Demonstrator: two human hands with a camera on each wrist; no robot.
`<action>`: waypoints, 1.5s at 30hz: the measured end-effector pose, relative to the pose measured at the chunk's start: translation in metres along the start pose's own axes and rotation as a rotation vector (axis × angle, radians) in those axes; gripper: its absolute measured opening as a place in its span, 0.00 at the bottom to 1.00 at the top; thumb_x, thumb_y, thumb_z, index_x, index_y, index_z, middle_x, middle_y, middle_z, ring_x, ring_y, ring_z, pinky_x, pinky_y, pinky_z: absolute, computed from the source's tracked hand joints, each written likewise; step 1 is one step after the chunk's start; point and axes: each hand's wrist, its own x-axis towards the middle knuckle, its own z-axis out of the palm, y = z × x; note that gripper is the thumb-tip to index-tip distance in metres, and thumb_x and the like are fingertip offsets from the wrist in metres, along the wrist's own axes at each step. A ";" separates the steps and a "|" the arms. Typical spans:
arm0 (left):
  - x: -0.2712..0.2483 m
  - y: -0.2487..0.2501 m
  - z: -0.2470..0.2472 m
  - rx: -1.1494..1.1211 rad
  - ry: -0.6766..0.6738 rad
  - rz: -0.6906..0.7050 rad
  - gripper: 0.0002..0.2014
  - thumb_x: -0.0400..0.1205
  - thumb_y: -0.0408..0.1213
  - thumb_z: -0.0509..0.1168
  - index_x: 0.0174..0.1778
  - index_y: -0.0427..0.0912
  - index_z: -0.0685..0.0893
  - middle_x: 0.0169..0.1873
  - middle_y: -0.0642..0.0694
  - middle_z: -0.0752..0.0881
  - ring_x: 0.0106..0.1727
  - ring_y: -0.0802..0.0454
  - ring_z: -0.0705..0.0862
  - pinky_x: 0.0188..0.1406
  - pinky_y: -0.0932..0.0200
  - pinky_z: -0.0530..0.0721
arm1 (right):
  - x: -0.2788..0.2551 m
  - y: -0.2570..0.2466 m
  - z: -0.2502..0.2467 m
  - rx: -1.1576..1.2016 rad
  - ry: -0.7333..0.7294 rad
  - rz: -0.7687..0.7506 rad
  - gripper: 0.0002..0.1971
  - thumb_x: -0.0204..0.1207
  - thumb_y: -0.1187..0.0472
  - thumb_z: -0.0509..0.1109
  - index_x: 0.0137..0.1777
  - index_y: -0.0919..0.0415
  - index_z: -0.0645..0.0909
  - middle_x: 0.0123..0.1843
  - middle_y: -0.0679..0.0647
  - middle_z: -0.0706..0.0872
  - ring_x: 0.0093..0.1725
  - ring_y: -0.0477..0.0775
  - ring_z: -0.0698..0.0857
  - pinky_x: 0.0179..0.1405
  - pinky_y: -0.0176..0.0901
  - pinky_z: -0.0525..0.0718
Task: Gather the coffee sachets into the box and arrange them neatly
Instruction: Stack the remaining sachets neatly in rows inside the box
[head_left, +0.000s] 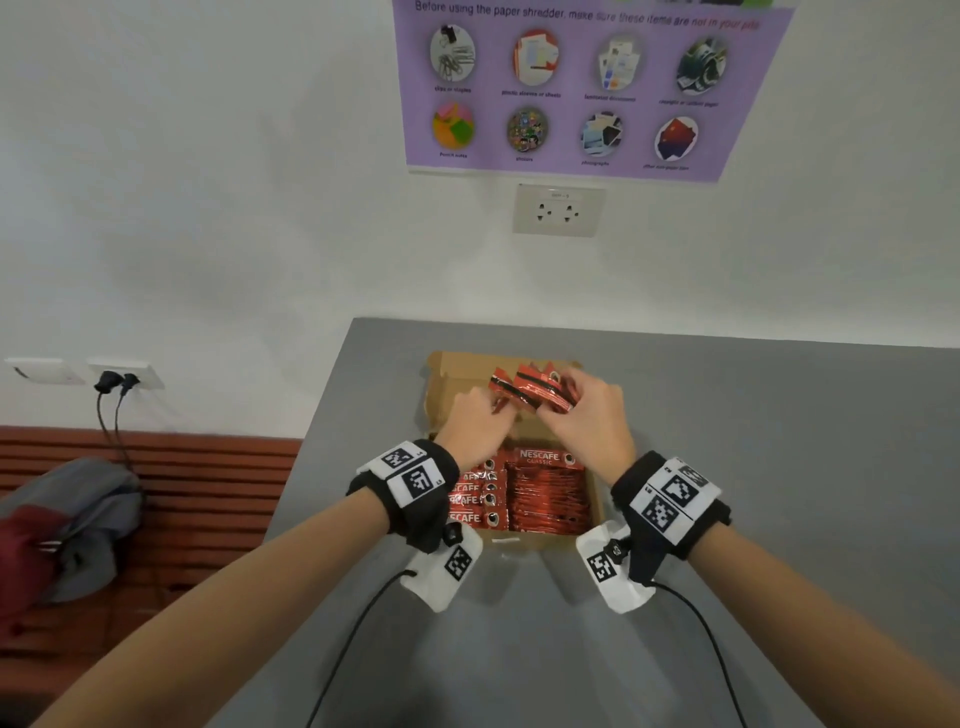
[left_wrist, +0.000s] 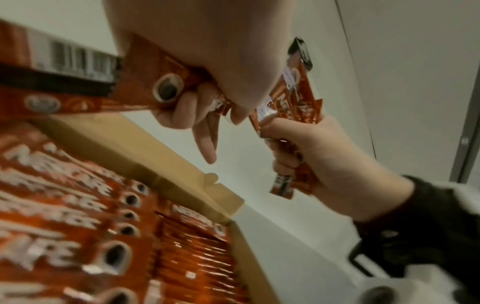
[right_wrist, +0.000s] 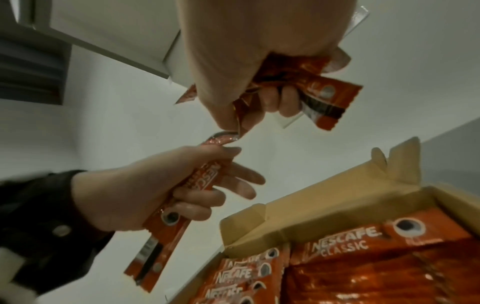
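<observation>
An open cardboard box (head_left: 440, 387) lies on the grey table (head_left: 779, 467), its near half filled with rows of red Nescafe sachets (head_left: 545, 493). Both hands hover over the box's far half. My left hand (head_left: 480, 418) grips a red sachet (left_wrist: 145, 82), thumb and curled fingers round it. My right hand (head_left: 576, 410) clutches a bunch of several sachets (head_left: 535, 391), which fan out above its fingers (right_wrist: 311, 90). The two hands nearly touch. In the wrist views the packed sachets (right_wrist: 363, 267) lie flat below the hands, next to the box wall (left_wrist: 145, 152).
The table's far edge meets a white wall with a socket (head_left: 558, 210) and a purple poster (head_left: 582, 88). Left of the table stands a red slatted bench (head_left: 182, 493) with a grey bag (head_left: 67, 525). Black cables (head_left: 353, 639) trail from both wrists over the near table.
</observation>
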 end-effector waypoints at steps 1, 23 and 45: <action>0.000 0.000 0.001 -0.017 0.035 -0.019 0.14 0.85 0.37 0.57 0.41 0.35 0.84 0.36 0.41 0.88 0.31 0.47 0.86 0.29 0.61 0.84 | 0.002 0.000 0.001 0.003 0.021 0.009 0.03 0.68 0.66 0.73 0.40 0.62 0.82 0.33 0.50 0.84 0.30 0.43 0.80 0.29 0.25 0.73; 0.007 0.004 0.010 -0.176 0.070 0.007 0.09 0.79 0.40 0.69 0.34 0.42 0.84 0.29 0.49 0.84 0.24 0.59 0.77 0.27 0.67 0.73 | 0.003 0.010 -0.003 0.271 0.133 0.110 0.06 0.77 0.58 0.71 0.46 0.61 0.84 0.35 0.53 0.86 0.29 0.41 0.80 0.31 0.34 0.77; -0.006 -0.024 0.008 -0.044 -0.131 -0.019 0.05 0.79 0.34 0.69 0.48 0.39 0.88 0.41 0.52 0.87 0.39 0.64 0.82 0.38 0.73 0.78 | -0.014 0.056 -0.019 -0.176 -0.405 0.168 0.08 0.74 0.59 0.74 0.44 0.63 0.83 0.44 0.55 0.85 0.44 0.53 0.83 0.42 0.42 0.79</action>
